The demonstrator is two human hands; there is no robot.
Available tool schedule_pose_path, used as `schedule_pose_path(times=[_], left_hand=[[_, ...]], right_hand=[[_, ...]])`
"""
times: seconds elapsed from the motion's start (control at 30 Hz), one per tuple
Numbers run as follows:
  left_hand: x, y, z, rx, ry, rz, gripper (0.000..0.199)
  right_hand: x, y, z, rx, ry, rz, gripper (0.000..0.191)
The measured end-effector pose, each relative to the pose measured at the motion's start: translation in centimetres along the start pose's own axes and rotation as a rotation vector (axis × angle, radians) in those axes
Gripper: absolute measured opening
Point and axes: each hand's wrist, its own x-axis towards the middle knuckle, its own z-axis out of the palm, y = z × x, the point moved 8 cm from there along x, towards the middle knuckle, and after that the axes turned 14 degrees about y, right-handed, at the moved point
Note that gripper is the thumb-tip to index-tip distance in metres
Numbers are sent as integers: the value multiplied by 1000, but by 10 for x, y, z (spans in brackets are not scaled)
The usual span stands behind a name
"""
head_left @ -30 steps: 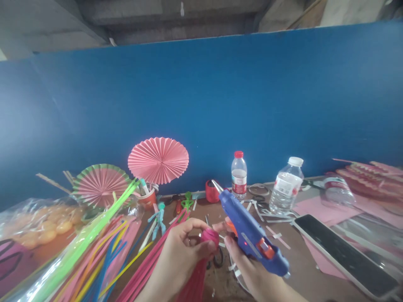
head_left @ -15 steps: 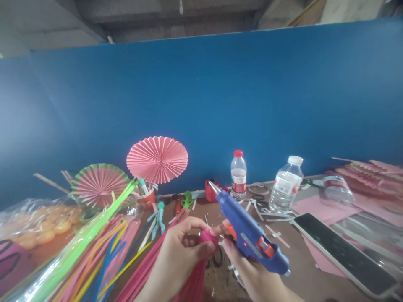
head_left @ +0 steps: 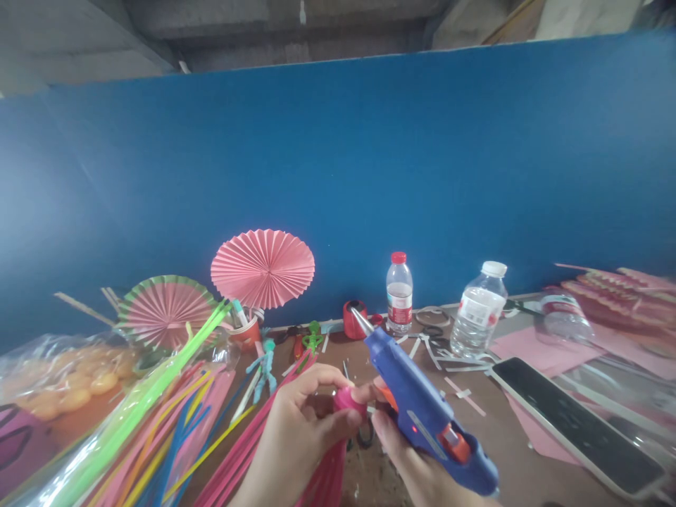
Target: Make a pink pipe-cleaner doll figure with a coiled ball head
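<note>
A small bright pink rounded piece (head_left: 349, 399) is pinched in my left hand (head_left: 298, 433), between thumb and fingers. My right hand (head_left: 409, 454) grips a blue hot glue gun (head_left: 422, 405) with an orange trigger and a lit red light. Its metal nozzle points up and away to the left. A fingertip of the right hand presses against the pink piece. Long pink pipe cleaners (head_left: 240, 458) lie beneath and beside my left forearm. Behind the fingers, dark scissor handles (head_left: 365, 431) are partly hidden on the brown table.
Pleated paper fans, the pink one (head_left: 264, 269) raised, stand at the back left near a red cup (head_left: 248, 334). Two bottles, red-capped (head_left: 400, 296) and white-capped (head_left: 478, 313), stand behind. A phone (head_left: 575, 422) lies right; colourful pipe cleaners (head_left: 184, 429) lie left.
The glue gun has shifted slightly right and down at its rear end, and its handle has turned a little. My left hand keeps its pinch on the pink piece.
</note>
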Motion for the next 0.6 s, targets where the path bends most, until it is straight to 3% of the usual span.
schedule_pose_path(times=[0.23,0.6], left_hand=[[-1,0,3,9,-76,-34,17],[-2,6,3,24,-10,6,14]], right_hand=[[0,4,1,-95,-10,0,14],[-5,3,3,-65,46,-46,12]])
